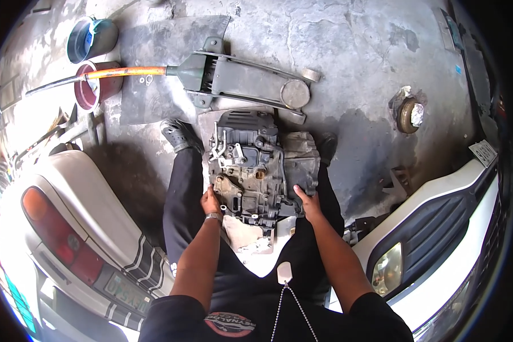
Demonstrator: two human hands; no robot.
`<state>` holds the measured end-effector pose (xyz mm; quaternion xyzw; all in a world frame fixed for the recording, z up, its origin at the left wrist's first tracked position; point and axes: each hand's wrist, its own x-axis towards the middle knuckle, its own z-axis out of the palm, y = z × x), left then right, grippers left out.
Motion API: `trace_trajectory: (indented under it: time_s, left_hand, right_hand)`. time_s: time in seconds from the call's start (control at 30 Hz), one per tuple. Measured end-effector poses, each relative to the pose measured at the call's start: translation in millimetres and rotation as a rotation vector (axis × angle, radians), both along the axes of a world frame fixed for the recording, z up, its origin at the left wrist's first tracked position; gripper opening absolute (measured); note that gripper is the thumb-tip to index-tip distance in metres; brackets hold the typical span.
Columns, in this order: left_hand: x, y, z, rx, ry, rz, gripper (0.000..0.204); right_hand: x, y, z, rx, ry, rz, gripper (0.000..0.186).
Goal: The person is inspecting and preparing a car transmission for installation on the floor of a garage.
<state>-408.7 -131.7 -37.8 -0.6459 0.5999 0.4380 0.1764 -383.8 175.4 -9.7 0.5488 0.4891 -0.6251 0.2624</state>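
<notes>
A grey metal car gearbox [251,165] fills the space between my legs, with a brown bracket and silver levers on its upper face. My left hand [211,202], with a watch at the wrist, grips its lower left side, the fingers partly hidden by the casing. On the opposite side, my right hand [308,204] holds the lower right edge, thumb on top and fingers curled out of sight. Under the gearbox, a pale flat sheet [239,231] shows in part.
Beyond the gearbox lies a floor jack [245,80] with an orange-and-black handle. A blue bucket [82,40] and a red bucket [85,94] stand at far left. White cars [80,165] flank me; a round metal part [408,115] lies on the concrete at right.
</notes>
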Motion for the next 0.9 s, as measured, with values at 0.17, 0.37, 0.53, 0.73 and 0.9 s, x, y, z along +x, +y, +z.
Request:
trace_trajectory:
  time_s: [0.17, 0.37, 0.53, 0.73, 0.9]
  left_hand:
    - [6.9, 2.4, -4.0, 0.025, 0.027, 0.211, 0.028]
    - [5.7, 1.1, 5.6, 0.085, 0.127, 0.037, 0.027]
    - [-20.0, 3.7, 14.7, -0.046, 0.046, -0.547, 0.042]
    - [-42.7, 19.9, 22.3, -0.19, -0.274, -0.825, 0.059]
    - [-44.7, 14.1, 20.0, -0.196, -0.404, -0.811, 0.064]
  right_hand:
    - [-3.0, -0.5, 1.3, 0.035, -0.026, -0.011, 0.047]
    - [0.4, 0.4, -1.6, 0.062, -0.026, -0.044, 0.043]
    - [-5.0, -3.0, 0.7, 0.037, -0.023, -0.038, 0.037]
    - [-10.2, 2.0, 9.3, 0.046, -0.031, 0.03, 0.047]
    - [-8.1, 1.1, 7.4, 0.019, -0.097, 0.079, 0.048]
